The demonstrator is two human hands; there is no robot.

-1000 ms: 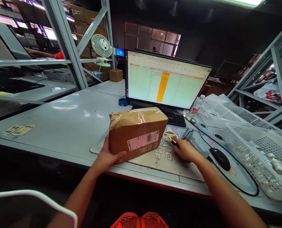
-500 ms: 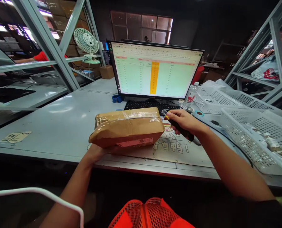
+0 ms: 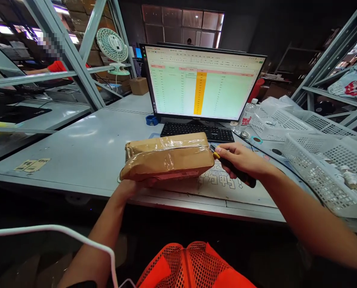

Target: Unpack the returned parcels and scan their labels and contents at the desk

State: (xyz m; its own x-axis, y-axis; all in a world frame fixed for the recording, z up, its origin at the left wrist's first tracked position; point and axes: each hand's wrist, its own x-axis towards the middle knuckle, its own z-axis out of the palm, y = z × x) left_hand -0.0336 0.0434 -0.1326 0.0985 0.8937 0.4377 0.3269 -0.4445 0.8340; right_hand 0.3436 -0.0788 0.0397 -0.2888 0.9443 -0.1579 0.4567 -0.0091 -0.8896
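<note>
A brown cardboard box [image 3: 178, 158] wrapped in clear tape is held tilted above the front of the desk. My left hand [image 3: 132, 189] grips it from below at its near left corner, its fingers hidden under the box. In my right hand [image 3: 240, 158] is a utility knife [image 3: 243, 175] with a black and yellow body, my fingers closed around it. The knife's tip is at the right end of the box, by the taped seam; I cannot tell whether it cuts in. A pinkish label shows on the box's lower side.
Behind the box stand a black keyboard [image 3: 219, 134] and a monitor [image 3: 172, 88] with a spreadsheet. White plastic baskets [image 3: 304, 160] line the right side, one holding bottles. A blue tape roll [image 3: 152, 120] lies left of the keyboard. A fan [image 3: 112, 45] and a person's red sleeve [image 3: 58, 67] are farther left.
The knife tip has come up to the right end of the box. The box has tilted so that less of its label shows. The whole view has shifted slightly.
</note>
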